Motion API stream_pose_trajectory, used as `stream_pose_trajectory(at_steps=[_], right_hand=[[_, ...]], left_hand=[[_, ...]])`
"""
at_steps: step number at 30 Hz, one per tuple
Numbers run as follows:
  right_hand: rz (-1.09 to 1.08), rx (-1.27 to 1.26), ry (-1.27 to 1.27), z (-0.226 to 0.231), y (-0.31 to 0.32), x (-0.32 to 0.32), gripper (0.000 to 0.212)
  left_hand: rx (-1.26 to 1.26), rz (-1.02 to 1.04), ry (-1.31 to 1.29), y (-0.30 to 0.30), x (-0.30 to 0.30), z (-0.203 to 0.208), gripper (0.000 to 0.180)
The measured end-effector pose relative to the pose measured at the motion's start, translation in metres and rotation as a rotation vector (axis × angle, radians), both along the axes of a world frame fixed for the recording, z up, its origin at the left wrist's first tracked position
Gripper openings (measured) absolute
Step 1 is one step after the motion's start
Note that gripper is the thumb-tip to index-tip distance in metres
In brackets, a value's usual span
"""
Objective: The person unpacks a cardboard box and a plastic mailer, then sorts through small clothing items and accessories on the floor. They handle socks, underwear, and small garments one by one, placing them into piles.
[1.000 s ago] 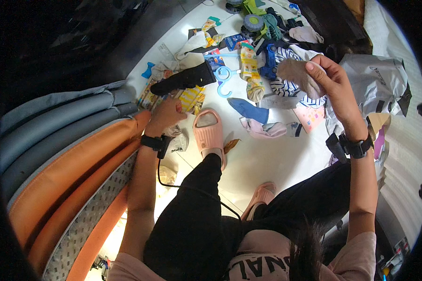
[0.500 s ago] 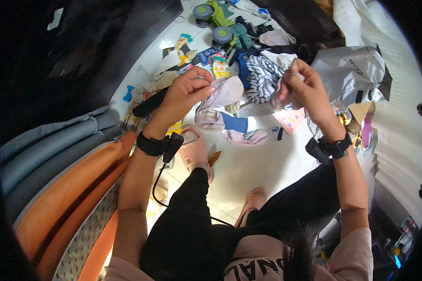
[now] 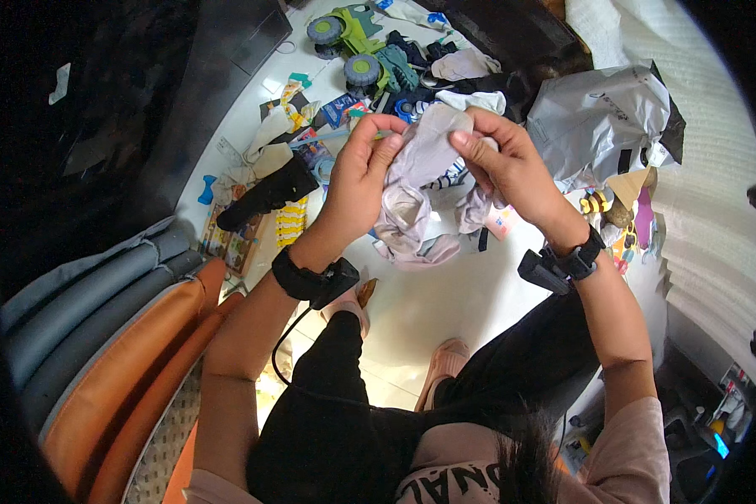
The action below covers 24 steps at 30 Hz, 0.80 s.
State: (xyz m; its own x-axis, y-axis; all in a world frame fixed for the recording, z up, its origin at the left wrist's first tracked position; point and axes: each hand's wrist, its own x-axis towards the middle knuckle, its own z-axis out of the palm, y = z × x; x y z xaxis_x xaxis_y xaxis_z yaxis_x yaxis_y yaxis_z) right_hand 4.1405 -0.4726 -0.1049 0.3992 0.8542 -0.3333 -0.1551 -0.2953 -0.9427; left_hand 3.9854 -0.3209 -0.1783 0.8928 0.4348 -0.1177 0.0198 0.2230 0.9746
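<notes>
Above a white floor (image 3: 403, 323), left hand (image 3: 354, 181) and right hand (image 3: 515, 172) pinch two pale socks (image 3: 433, 139) between thumbs and fingers.

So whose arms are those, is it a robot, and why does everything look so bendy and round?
No robot here: these are a person's own bare arms. The left hand and right hand come up from the lower edge because the camera sits on the person's head, looking down. Its very wide fisheye lens makes straight edges curve. Each wrist wears a black band.

The hands hold a pale sock between them; more pale cloth hangs under the right hand. On the light floor lie a green toy vehicle with grey wheels, what looks like a black sock, and a silvery plastic bag. Lower down, you can see pink slippers on the person's feet.
</notes>
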Motion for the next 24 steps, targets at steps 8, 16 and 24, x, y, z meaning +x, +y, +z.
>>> stream_pose_trajectory(at_steps=[8, 16, 24], right_hand=[[-0.178, 0.074, 0.115, -0.010, 0.006, 0.006, 0.020], [-0.383, 0.065, 0.122, -0.019, 0.012, 0.028, 0.020], [-0.524, 0.102, -0.014, -0.009, 0.005, 0.052, 0.014]], left_hand=[[-0.050, -0.294, 0.047, 0.005, -0.016, 0.008, 0.029], [0.151, -0.075, 0.105, 0.026, -0.021, -0.022, 0.019], [-0.403, -0.157, 0.121, 0.038, -0.038, -0.020, 0.026]])
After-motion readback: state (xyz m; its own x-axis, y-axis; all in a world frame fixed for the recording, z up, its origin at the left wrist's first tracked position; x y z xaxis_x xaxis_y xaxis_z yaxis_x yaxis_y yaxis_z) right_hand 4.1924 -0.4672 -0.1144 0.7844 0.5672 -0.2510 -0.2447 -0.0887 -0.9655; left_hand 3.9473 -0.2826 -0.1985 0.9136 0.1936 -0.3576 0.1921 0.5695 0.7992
